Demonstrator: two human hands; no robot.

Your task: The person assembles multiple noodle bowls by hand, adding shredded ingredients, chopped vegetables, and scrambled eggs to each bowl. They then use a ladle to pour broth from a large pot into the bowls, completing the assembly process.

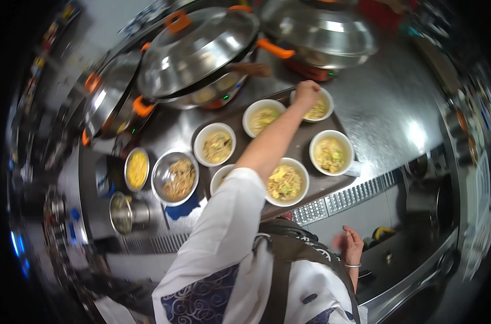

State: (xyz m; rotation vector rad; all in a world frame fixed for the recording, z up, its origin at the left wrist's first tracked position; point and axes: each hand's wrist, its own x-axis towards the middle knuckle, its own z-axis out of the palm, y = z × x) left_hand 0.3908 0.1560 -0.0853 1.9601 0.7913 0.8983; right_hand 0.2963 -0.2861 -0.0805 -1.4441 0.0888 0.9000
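Note:
My left hand point(308, 94) is closed over the far-right white bowl point(328, 112), its arm stretched across the tray. The fingertips point down into the bowl, and what they hold is hidden. Several white bowls of pale yellow, noodle-like food with green bits stand on a brown tray point(304, 141). Among them are a far middle bowl point(247, 125), a left bowl point(197, 151), a near bowl point(306, 195) and a right bowl point(351, 156). One more is partly covered by my sleeve. Low at my right side, my right hand point(352, 245) is open and empty, its thumb blurred.
Left of the tray stand a metal bowl point(158, 181) of brown shreds, a white bowl point(128, 174) of yellow shreds and a metal pot point(140, 211). Behind are lidded pans point(197, 51) with orange handles; a wooden handle point(251, 69) juts toward the tray. A metal grate point(359, 196) runs along the near edge.

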